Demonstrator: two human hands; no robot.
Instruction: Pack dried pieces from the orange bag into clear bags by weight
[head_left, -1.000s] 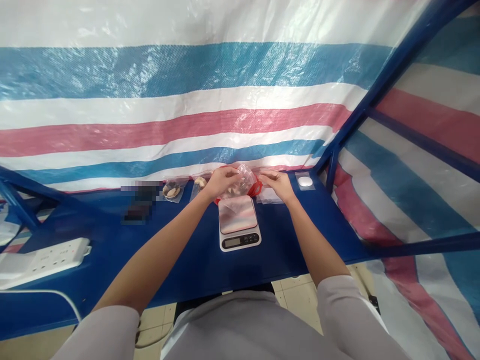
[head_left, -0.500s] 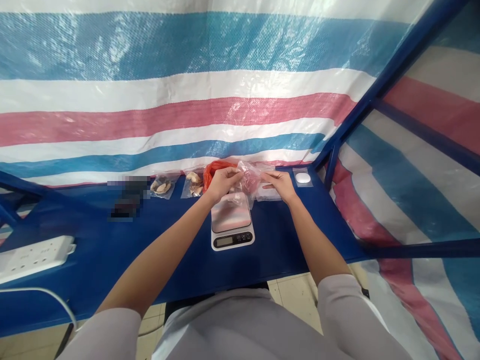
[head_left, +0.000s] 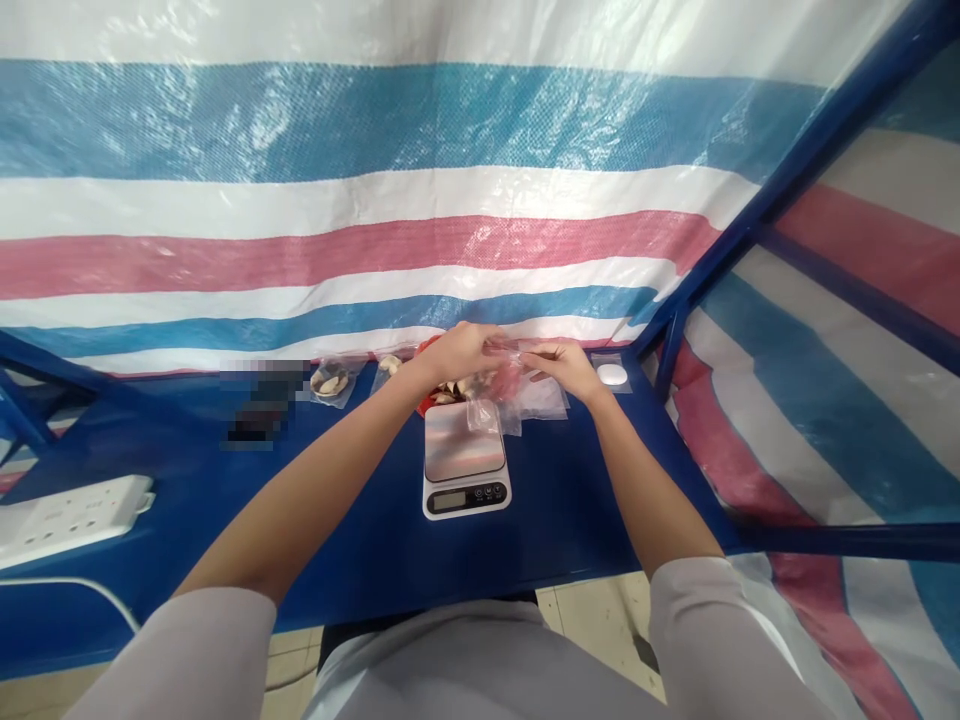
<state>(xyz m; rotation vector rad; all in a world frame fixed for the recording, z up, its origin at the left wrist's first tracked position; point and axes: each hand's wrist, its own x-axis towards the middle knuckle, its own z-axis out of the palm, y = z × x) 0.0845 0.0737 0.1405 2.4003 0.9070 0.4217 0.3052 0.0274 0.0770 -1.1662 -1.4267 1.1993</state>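
Observation:
My left hand [head_left: 457, 352] and my right hand [head_left: 562, 365] both pinch the top of a clear plastic bag [head_left: 501, 378], which has a reddish tint. The bag hangs just beyond a digital kitchen scale [head_left: 466, 462] with a steel platter, and a lower corner droops towards the platter. Pale shell-like pieces [head_left: 457, 390] lie under my left hand, partly hidden by it. A red plastic bag [head_left: 426, 405] shows only in small patches behind them.
A small clear bag of shells [head_left: 330, 382] lies on the blue table [head_left: 360, 520] to the left, near a pixelated dark object [head_left: 266, 405]. A white round item [head_left: 612, 374] sits at the right. A white power strip [head_left: 67, 518] lies at the left. Striped tarpaulin and blue frame bars surround the table.
My hands have come closer together and pulled the clear bag's top flatter. The red bag is now mostly hidden, and pale pieces show beneath my left hand.

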